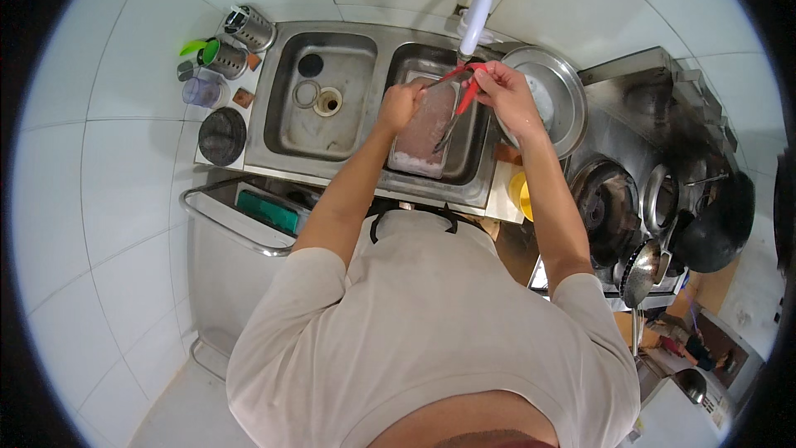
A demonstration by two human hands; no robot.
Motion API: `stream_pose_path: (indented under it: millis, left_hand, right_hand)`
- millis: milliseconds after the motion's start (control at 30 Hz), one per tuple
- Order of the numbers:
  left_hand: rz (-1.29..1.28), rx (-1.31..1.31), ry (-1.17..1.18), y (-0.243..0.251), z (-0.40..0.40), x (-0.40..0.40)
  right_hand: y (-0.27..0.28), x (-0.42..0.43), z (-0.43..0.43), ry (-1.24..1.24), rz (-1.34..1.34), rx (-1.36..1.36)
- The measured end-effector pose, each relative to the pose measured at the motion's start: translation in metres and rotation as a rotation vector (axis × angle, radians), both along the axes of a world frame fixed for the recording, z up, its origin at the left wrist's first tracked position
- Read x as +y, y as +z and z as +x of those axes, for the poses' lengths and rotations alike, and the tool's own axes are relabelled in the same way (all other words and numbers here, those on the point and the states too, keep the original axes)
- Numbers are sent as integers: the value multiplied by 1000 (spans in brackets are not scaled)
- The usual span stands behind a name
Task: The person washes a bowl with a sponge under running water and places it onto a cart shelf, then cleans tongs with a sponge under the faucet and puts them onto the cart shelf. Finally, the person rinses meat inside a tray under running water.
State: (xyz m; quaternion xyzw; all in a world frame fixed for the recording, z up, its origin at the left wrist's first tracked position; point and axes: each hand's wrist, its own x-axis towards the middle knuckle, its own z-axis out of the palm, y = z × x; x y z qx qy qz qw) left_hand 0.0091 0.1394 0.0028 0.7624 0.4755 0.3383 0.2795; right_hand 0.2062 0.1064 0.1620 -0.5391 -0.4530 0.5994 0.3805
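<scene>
My left hand (399,107) grips the dark metal end of a red-handled metal utensil (467,98) above the right sink basin. My right hand (507,96) holds its red handle part near the faucet (476,22). A second metal length points down from the red part towards a rectangular tray (391,148); the utensil's exact kind cannot be told, it looks like scissors or tongs. The tray stands in the right sink basin (476,162) and holds cloudy pinkish-brown liquid with white foam at its near end. Whether water runs from the faucet is hidden.
Left is another sink basin (320,130) with a ring and a drain. Perforated metal holders (255,30) and a dark round pad (222,137) stand beyond it. On the right are a metal bowl (569,118), a yellow container (522,196), a stove with pans (603,211) and a wok (715,224).
</scene>
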Motion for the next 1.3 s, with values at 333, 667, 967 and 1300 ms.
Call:
stream_pose_path:
  millis: [333,667,967,1300]
  left_hand:
    - [-96,193,41,-39,-5,5]
    - [-174,-79,-114,35,36,6]
    - [90,-146,-155,56,41,18]
    - [50,-185,32,49,29,8]
  right_hand:
    - [34,-17,13,-117,36,6]
    - [13,-10,17,-189,27,17]
    - [-23,4,0,-86,143,30]
    - [-79,27,-20,2,152,-32]
